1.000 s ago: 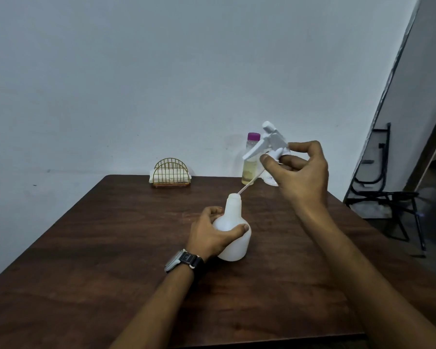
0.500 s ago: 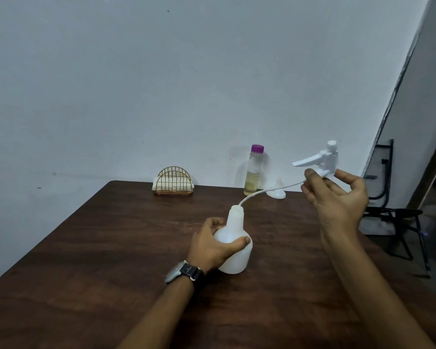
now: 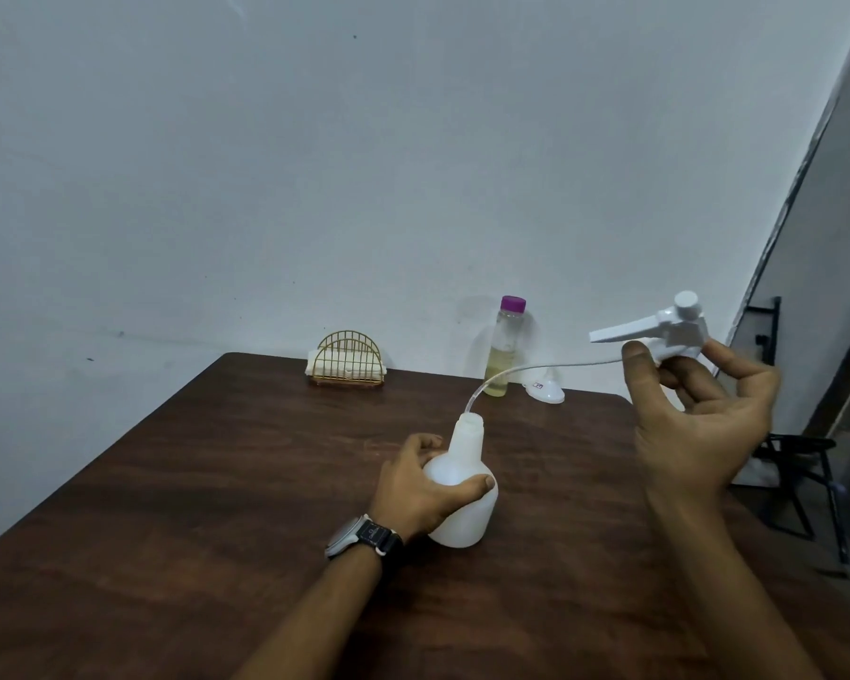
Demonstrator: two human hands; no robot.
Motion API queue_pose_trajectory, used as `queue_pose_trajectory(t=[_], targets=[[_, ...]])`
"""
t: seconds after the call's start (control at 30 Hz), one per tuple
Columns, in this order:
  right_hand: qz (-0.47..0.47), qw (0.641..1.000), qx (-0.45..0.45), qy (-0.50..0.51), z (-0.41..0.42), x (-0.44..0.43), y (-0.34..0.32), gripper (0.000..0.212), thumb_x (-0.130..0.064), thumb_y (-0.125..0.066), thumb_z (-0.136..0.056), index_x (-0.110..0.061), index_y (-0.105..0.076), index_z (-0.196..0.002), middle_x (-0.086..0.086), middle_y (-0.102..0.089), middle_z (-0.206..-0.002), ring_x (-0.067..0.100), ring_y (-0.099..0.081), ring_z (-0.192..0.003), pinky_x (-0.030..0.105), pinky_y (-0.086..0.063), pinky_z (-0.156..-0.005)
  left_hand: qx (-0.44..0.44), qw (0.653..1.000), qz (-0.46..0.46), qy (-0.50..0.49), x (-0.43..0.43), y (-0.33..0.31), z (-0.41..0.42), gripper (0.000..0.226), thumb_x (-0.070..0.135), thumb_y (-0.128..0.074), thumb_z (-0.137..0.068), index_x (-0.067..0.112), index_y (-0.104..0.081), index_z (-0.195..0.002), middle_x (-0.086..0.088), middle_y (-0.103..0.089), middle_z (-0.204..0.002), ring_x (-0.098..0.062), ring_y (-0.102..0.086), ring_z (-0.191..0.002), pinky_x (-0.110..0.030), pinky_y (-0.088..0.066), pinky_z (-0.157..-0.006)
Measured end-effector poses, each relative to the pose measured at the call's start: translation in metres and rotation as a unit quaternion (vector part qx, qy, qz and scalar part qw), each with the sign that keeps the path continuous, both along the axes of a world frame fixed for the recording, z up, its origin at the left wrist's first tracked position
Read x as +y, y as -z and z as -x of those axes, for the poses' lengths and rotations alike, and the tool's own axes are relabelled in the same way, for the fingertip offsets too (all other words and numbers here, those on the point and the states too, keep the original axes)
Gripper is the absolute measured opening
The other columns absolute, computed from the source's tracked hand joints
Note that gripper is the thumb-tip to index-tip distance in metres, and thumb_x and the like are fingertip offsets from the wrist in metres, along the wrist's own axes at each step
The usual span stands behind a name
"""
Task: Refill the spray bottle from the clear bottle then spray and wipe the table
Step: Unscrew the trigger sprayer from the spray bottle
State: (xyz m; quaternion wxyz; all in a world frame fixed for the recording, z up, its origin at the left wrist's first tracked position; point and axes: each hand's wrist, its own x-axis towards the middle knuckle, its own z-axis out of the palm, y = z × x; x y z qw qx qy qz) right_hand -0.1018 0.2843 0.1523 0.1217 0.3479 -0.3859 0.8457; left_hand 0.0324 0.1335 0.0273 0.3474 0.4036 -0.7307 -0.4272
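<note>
The white spray bottle (image 3: 467, 503) stands upright on the dark wooden table (image 3: 217, 483), its neck uncovered. My left hand (image 3: 420, 488) grips its round body. My right hand (image 3: 698, 414) holds the white trigger spray head (image 3: 668, 331) up at the right, well away from the bottle. Its thin dip tube (image 3: 521, 373) curves back down, and the tube's end is just at the bottle's mouth. The clear bottle (image 3: 504, 348) with a purple cap and yellowish liquid stands at the table's far edge by the wall.
A white funnel (image 3: 548, 392) lies on the table right of the clear bottle. A gold wire holder (image 3: 347, 365) with white napkins sits at the far edge by the wall. A black folding chair (image 3: 805, 458) stands beyond the table's right side.
My right hand has carried the spray head up and off to the right, drawing the dip tube almost fully out of the bottle. The left hand has kept its hold on the bottle.
</note>
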Motion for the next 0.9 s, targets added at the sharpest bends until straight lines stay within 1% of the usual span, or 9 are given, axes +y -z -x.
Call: queue_pose_trajectory(t=[0.17, 0.27, 0.37, 0.47, 0.53, 0.6, 0.67, 0.77, 0.9], targets=[[0.014, 0.999, 0.018, 0.023, 0.003, 0.003, -0.002, 0.05, 0.005, -0.08, -0.084, -0.025, -0.045, -0.104, -0.021, -0.075, -0.073, 0.001, -0.07, -0.074, 0.015, -0.056, -0.074, -0.004, 1.0, 0.006, -0.007, -0.001, 0.001, 0.0, 0.089, 0.065, -0.087, -0.056, 0.031, -0.051, -0.13, 0.018, -0.057, -0.112, -0.009, -0.06, -0.107, -0.028, -0.055, -0.09], [0.021, 0.999, 0.02, 0.031, 0.005, 0.002, -0.002, 0.05, 0.003, -0.081, -0.084, -0.026, -0.046, -0.105, -0.018, -0.076, -0.075, 0.004, -0.069, -0.077, 0.018, -0.057, -0.075, 0.001, 1.0, 0.002, -0.006, -0.001, 0.002, 0.0, 0.09, 0.065, -0.087, -0.055, 0.031, -0.052, -0.13, 0.016, -0.06, -0.117, -0.009, -0.06, -0.108, -0.028, -0.054, -0.09], [0.041, 0.998, 0.017, 0.044, 0.007, 0.002, -0.002, 0.05, 0.002, -0.082, -0.084, -0.025, -0.046, -0.106, -0.016, -0.076, -0.075, 0.009, -0.068, -0.077, 0.018, -0.056, -0.075, 0.002, 1.0, 0.002, -0.007, 0.0, 0.002, 0.0, 0.089, 0.064, -0.087, -0.056, 0.031, -0.052, -0.13, 0.015, -0.061, -0.119, -0.009, -0.06, -0.108, -0.028, -0.054, -0.089], [0.057, 0.997, 0.012, 0.052, 0.008, 0.003, -0.001, 0.049, -0.001, -0.083, -0.084, -0.025, -0.047, -0.107, -0.011, -0.076, -0.078, 0.019, -0.068, -0.082, 0.023, -0.058, -0.077, 0.0, 1.0, 0.001, -0.006, 0.0, 0.001, 0.0, 0.087, 0.063, -0.088, -0.057, 0.031, -0.051, -0.13, 0.015, -0.06, -0.119, -0.01, -0.059, -0.109, -0.028, -0.053, -0.089], [0.063, 0.996, 0.009, 0.056, 0.008, 0.004, 0.0, 0.049, -0.003, -0.084, -0.083, -0.025, -0.048, -0.108, -0.006, -0.076, -0.081, 0.023, -0.069, -0.085, 0.027, -0.06, -0.079, -0.002, 1.0, -0.001, -0.004, -0.001, 0.001, 0.0, 0.088, 0.063, -0.087, -0.057, 0.03, -0.051, -0.131, 0.015, -0.059, -0.119, -0.01, -0.059, -0.11, -0.028, -0.053, -0.089], [0.066, 0.996, 0.004, 0.063, 0.009, 0.005, 0.0, 0.049, -0.004, -0.085, -0.083, -0.024, -0.047, -0.108, 0.003, -0.075, -0.088, 0.023, -0.069, -0.085, 0.03, -0.061, -0.082, -0.001, 1.0, -0.003, -0.002, -0.001, 0.001, 0.0, 0.089, 0.063, -0.088, -0.057, 0.03, -0.051, -0.131, 0.014, -0.06, -0.121, -0.01, -0.059, -0.111, -0.029, -0.054, -0.091], [0.07, 0.995, -0.003, 0.069, 0.009, 0.005, 0.0, 0.049, -0.004, -0.084, -0.084, -0.022, -0.046, -0.108, 0.011, -0.072, -0.092, 0.02, -0.069, -0.084, 0.031, -0.061, -0.083, -0.003, 1.0, -0.001, -0.003, -0.001, 0.002, 0.001, 0.09, 0.064, -0.087, -0.057, 0.03, -0.051, -0.131, 0.013, -0.061, -0.123, -0.011, -0.06, -0.111, -0.03, -0.054, -0.091], [0.073, 0.994, -0.012, 0.075, 0.009, 0.005, -0.001, 0.048, -0.004, -0.084, -0.084, -0.02, -0.046, -0.108, 0.013, -0.072, -0.091, 0.019, -0.07, -0.083, 0.034, -0.061, -0.086, -0.006, 1.0, -0.001, -0.001, -0.001, 0.002, 0.001, 0.092, 0.065, -0.087, -0.057, 0.03, -0.049, -0.133, 0.012, -0.06, -0.125, -0.01, -0.059, -0.108, -0.028, -0.054, -0.089], [0.066, 0.994, -0.035, 0.078, 0.012, 0.004, -0.001, 0.049, -0.008, -0.086, -0.083, -0.02, -0.046, -0.108, 0.016, -0.073, -0.093, 0.02, -0.073, -0.083, 0.045, -0.062, -0.09, -0.007, 1.0, -0.004, 0.0, -0.001, 0.001, 0.0, 0.091, 0.064, -0.087, -0.057, 0.03, -0.049, -0.133, 0.013, -0.059, -0.122, -0.01, -0.059, -0.107, -0.027, -0.054, -0.088]])
